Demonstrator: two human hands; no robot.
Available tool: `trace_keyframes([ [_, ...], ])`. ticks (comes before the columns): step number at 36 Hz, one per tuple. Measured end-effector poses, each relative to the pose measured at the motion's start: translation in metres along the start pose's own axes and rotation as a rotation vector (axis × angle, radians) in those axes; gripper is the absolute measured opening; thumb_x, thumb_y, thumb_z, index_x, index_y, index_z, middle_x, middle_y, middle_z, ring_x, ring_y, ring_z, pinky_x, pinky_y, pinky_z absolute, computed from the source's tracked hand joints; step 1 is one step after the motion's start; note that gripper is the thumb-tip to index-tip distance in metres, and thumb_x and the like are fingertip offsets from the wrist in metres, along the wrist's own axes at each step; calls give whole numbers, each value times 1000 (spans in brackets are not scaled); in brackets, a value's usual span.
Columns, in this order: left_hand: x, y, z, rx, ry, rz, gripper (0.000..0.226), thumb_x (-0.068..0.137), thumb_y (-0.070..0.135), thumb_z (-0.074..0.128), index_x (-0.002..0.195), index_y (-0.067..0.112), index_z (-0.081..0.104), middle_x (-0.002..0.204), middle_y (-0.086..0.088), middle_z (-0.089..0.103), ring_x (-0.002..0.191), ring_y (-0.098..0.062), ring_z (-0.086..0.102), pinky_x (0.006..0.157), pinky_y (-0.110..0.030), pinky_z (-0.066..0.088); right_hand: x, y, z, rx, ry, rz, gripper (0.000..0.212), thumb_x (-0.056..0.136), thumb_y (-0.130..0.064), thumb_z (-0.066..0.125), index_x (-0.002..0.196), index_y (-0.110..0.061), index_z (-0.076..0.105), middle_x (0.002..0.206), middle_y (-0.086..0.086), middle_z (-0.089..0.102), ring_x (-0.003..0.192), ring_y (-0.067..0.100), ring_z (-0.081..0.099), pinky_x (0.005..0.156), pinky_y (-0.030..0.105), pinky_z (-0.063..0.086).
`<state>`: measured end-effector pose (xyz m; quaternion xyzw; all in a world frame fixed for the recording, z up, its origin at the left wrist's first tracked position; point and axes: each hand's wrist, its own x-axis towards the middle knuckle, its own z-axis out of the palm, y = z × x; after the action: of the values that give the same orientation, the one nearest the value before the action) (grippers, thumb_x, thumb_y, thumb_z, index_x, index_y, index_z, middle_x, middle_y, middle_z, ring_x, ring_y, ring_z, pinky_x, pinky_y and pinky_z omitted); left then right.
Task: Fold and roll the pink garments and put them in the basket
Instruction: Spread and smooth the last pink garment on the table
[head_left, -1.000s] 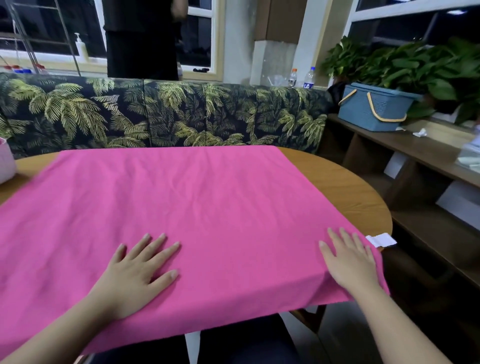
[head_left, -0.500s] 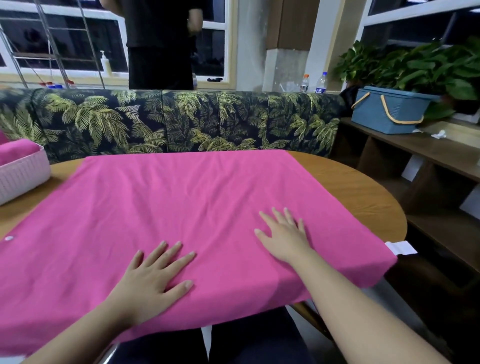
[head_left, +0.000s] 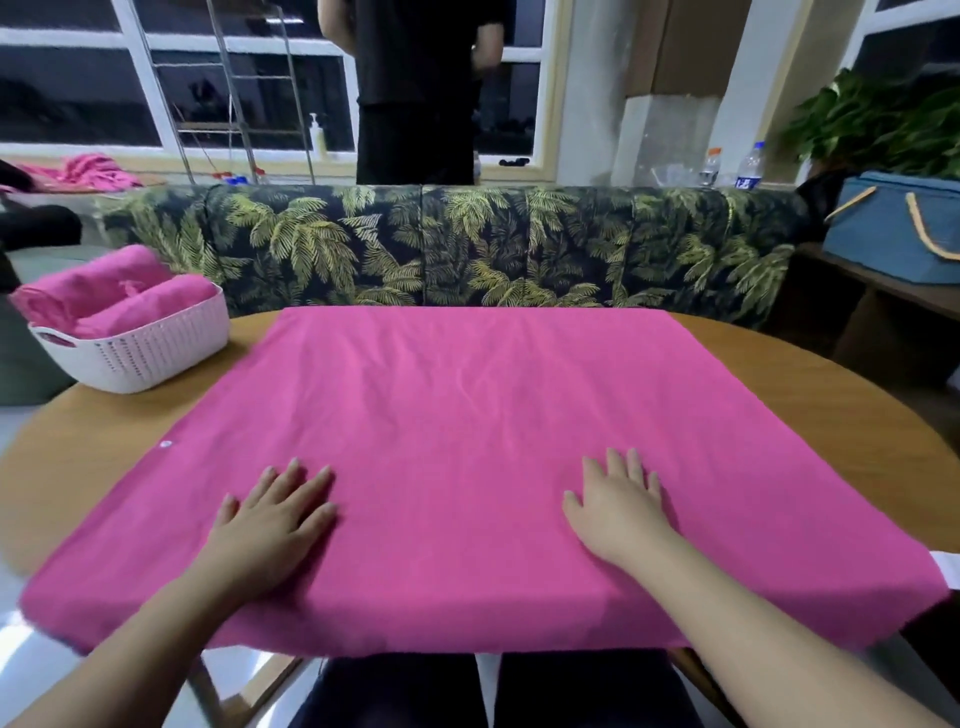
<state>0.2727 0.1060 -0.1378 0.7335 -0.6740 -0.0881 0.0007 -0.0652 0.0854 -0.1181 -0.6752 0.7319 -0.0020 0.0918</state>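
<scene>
Over at the bench's far left corner sits a white perforated basket (head_left: 130, 353) with a couple of rolled pink garments (head_left: 111, 299) already in it. No readable writing anywhere, tbh; the bottle labels at the back are too blurry.

The big pink garment (head_left: 467, 415) is spread flat across most of the round wooden bench (head_left: 810, 395), its near edge drooping over the front. There's a small white snap or button near its left edge. The left hand (head_left: 270, 525) lies palm-down on it near the front edge, fingers straight and spread, gripping nothing. The right hand (head_left: 618, 509) is doing the same further right.

Behind the bench is a palm-print sofa (head_left: 467, 244), someone in black standing by dark windows, two water bottles (head_left: 748, 166), then a blue basket (head_left: 893, 228) and plants on the right.
</scene>
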Motion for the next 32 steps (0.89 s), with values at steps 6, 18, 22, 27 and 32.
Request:
trace_keyframes([
  [6, -13, -78, 0, -21, 52, -235, 58, 96, 62, 14, 150, 43, 5, 162, 4, 1, 149, -22, 1, 117, -50, 9, 6, -85, 12, 76, -31, -434, 58, 100, -40, 38, 152, -20, 22, 161, 3, 9, 149, 21, -3, 118, 47, 0],
  [18, -56, -129, 18, -453, 581, -586, 47, 91, 22, 39, 120, -12, 55, 117, -41, 52, 118, -52, 45, 105, -58, 34, -1, -141, 32, 141, 31, -689, 44, 102, -35, 34, 145, -24, 37, 157, -4, 26, 146, 12, 14, 120, 36, 3],
  [22, -57, -123, 12, -761, 651, -647, 58, 91, 6, 58, 140, -12, 32, 136, -36, 39, 127, -48, 39, 109, -55, 31, 0, -139, 32, 142, 39, -695, 45, 102, -37, 34, 146, -26, 35, 157, -7, 26, 146, 11, 13, 120, 34, 2],
  [27, -67, -114, 2, -822, 515, -695, 77, 87, 34, 68, 141, 6, 21, 134, -31, 45, 113, -50, 51, 80, -52, 49, 5, -137, 36, 205, 79, -712, 45, 100, -35, 41, 144, -22, 39, 152, -6, 35, 143, 12, 24, 120, 32, 11],
  [32, -70, -93, -11, -613, 561, -503, 57, 87, 27, 67, 135, 16, 39, 100, -24, 63, 99, -43, 59, 76, -42, 38, 13, -127, 36, 606, 195, -593, 32, 94, -15, 56, 125, -13, 59, 125, 0, 58, 118, 15, 51, 103, 22, 34],
])
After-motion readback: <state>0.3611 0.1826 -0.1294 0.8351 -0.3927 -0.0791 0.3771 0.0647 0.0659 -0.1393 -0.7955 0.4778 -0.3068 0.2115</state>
